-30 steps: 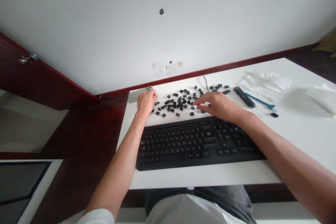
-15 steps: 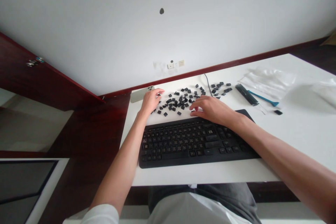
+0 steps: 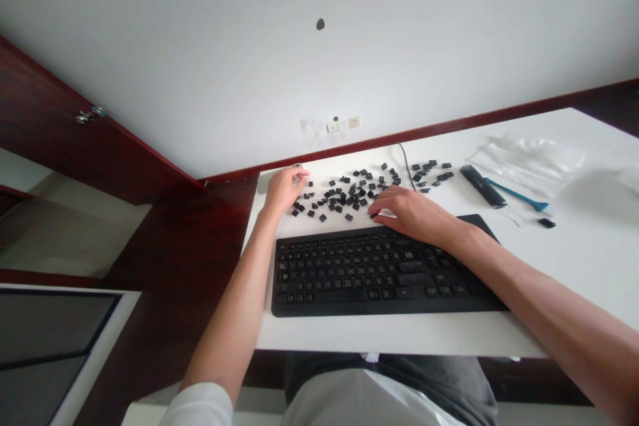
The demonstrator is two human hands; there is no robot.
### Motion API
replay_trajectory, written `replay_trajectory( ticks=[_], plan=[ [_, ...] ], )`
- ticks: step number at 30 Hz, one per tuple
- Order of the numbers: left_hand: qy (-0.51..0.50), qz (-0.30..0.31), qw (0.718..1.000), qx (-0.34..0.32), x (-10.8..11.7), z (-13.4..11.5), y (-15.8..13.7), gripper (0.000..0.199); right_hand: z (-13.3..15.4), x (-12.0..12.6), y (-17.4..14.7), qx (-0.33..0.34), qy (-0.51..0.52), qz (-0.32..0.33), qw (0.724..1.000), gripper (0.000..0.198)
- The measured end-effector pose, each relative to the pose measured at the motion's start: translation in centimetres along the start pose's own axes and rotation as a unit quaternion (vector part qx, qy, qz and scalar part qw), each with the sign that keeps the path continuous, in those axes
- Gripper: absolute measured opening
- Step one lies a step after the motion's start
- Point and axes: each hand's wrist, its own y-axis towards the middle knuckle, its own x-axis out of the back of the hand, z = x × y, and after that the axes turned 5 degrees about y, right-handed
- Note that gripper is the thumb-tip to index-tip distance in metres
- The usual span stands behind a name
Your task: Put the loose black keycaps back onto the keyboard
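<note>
Small black plastic keycaps (image 3: 355,190), presumably light, stiff and best pinched by opposite edges, lay behind the black keyboard (image 3: 339,274), the right hand's (image 3: 407,210) nearly closed fingertips at one, grip unclear, the left hand (image 3: 283,188) half-curled, contents hidden.

At the left of the frame there is a dark red door (image 3: 44,106) with a metal handle (image 3: 90,115). A pale wall (image 3: 200,26) fills the top, having a dark hole (image 3: 320,24) near the upper middle; wall sockets (image 3: 343,125) are below it. At right lies crumpled clear plastic (image 3: 529,161).
</note>
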Motion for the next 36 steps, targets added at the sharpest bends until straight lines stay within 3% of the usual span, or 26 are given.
replay_trajectory(
  ticks=[5,11,36],
  plan=[
    [0.068,0.045,0.997,-0.016,1.5,-0.5,-1.0,0.016,0.0,0.0,0.0,0.022,0.011,-0.007,1.000,0.023],
    [0.083,0.072,0.994,-0.017,1.0,-0.9,-1.6,0.013,0.2,0.2,0.0,0.024,0.014,-0.013,1.000,0.022],
    [0.058,0.074,0.992,-0.085,-0.2,-3.3,-1.8,0.014,-0.2,-0.2,-0.2,0.028,0.033,-0.018,0.999,0.025]
  ],
)
